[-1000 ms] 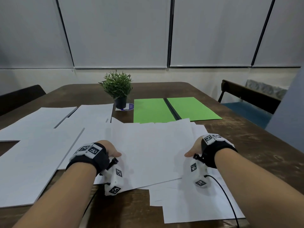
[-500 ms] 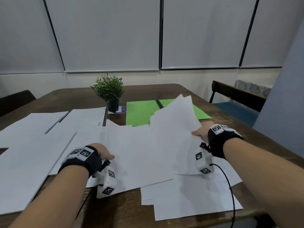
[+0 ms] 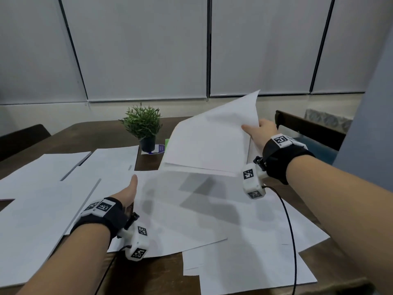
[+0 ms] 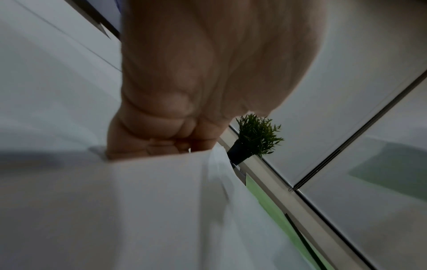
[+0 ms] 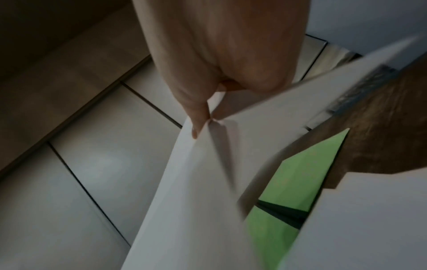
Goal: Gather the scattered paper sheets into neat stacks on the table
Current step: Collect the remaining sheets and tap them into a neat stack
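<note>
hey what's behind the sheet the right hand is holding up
The lifted sheet covers most of the green paper; only a sliver shows beside the potted plant. The right wrist view shows more green there. Anything else behind it is hidden.

Back wall: grey roller blinds (image 3: 144,47) in panels, dark vertical seams between them, pale sill strip below. Dark wooden table (image 3: 89,135). Dark chair (image 3: 21,138) at far left; dark chair (image 3: 308,128) with blue seat at right. Grey panel (image 3: 372,103) at right edge. Lighting dim, even.
</note>
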`<state>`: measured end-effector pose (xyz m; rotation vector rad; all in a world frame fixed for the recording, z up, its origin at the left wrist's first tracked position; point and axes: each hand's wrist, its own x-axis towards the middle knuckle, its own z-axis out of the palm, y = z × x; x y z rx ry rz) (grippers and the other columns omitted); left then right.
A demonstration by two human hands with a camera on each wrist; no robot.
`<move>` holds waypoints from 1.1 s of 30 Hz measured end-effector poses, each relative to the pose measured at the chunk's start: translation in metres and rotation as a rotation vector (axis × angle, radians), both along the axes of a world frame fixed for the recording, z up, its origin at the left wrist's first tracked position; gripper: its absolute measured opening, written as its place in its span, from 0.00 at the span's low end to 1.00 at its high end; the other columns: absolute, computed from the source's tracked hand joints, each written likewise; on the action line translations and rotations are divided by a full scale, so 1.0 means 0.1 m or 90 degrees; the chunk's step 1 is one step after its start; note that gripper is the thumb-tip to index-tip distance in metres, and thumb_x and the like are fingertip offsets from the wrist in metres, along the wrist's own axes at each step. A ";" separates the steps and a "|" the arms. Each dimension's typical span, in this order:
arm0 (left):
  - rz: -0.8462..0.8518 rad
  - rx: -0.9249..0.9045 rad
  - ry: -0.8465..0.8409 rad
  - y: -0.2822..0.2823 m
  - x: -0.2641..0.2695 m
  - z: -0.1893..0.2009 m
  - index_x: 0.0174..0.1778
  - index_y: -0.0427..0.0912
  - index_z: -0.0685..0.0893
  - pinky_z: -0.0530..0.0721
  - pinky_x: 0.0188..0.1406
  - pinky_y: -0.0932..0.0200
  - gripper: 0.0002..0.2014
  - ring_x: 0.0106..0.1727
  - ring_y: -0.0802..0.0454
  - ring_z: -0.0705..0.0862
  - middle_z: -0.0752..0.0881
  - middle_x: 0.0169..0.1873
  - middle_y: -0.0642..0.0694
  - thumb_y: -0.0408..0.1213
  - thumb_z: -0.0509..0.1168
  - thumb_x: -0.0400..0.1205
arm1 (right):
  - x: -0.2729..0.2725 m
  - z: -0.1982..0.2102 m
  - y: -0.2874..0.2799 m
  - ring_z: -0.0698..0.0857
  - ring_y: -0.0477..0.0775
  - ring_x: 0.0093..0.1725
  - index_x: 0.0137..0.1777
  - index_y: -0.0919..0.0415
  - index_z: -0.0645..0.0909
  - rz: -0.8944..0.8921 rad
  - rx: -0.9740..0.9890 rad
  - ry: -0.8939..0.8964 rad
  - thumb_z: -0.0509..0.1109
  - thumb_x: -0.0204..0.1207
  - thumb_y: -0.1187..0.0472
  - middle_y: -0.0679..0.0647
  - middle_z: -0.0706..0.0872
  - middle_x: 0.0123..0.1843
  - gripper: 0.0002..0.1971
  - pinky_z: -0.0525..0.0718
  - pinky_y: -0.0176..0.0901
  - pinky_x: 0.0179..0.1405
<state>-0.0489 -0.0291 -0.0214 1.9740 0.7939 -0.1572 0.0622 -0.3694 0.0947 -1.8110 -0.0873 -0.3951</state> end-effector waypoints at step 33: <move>-0.319 0.505 0.230 -0.39 -0.12 0.22 0.74 0.38 0.73 0.68 0.71 0.60 0.30 0.75 0.47 0.72 0.74 0.74 0.42 0.58 0.52 0.86 | -0.16 -1.14 -0.12 0.80 0.61 0.66 0.72 0.54 0.75 0.009 -0.728 0.457 0.77 0.59 0.30 0.55 0.80 0.71 0.44 0.77 0.49 0.58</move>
